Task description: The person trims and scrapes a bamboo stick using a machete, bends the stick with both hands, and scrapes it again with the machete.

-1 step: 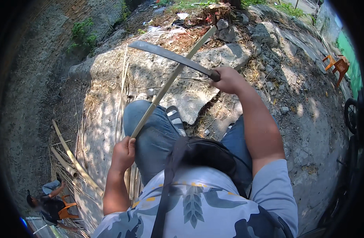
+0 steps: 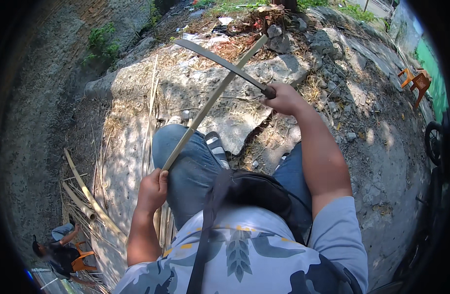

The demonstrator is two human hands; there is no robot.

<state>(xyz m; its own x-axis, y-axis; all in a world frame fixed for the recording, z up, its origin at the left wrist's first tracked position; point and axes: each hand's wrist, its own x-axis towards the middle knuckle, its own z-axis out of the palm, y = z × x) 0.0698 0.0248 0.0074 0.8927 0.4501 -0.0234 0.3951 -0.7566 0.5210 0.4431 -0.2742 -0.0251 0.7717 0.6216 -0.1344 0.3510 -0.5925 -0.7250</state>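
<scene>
My left hand (image 2: 153, 190) is closed around the near end of a long pale bamboo strip (image 2: 205, 109), beside my left knee. From there the strip slants up and away to the right, passing over my jeans. In my right hand (image 2: 286, 99) is the dark handle of a machete (image 2: 220, 61), gripped in closed fingers. Its long, slightly curved blade points to the far left and crosses the strip near the strip's far end. Whether the blade's edge bites into the strip, I cannot tell.
Thicker bamboo pieces (image 2: 92, 193) and thin strips lie on the left. A person (image 2: 63, 250) sits on an orange chair at lower left. Rubble and stones (image 2: 333, 78) lie ahead right, near a brown chair (image 2: 421, 87). A black bag (image 2: 257, 191) rests on my lap.
The machete blade has shifted toward the strip's far end, its tip moving up and right. My left hand and the strip stay almost where they were.
</scene>
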